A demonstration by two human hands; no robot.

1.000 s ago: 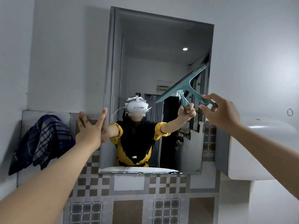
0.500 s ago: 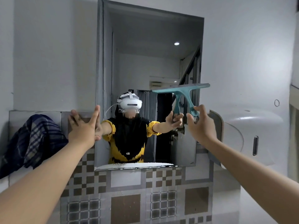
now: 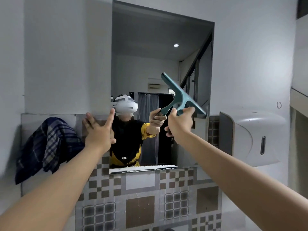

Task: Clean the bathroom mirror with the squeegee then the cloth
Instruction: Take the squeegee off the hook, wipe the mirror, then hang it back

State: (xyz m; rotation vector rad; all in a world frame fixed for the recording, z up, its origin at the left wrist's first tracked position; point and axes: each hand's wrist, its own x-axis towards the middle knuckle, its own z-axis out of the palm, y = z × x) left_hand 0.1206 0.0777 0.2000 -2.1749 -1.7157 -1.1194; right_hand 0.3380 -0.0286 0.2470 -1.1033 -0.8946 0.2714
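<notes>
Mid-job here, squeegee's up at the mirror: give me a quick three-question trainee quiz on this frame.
1. True or false: the right hand holds the teal squeegee by its handle.
2. Multiple choice: the checked cloth is A) in the left hand, B) draped on the ledge left of the mirror, C) on the white dispenser.
3. Fill in: the left hand is open with fingers spread, by the mirror's lower ____ edge.

Key: 1 true; 2 B; 3 left.
</notes>
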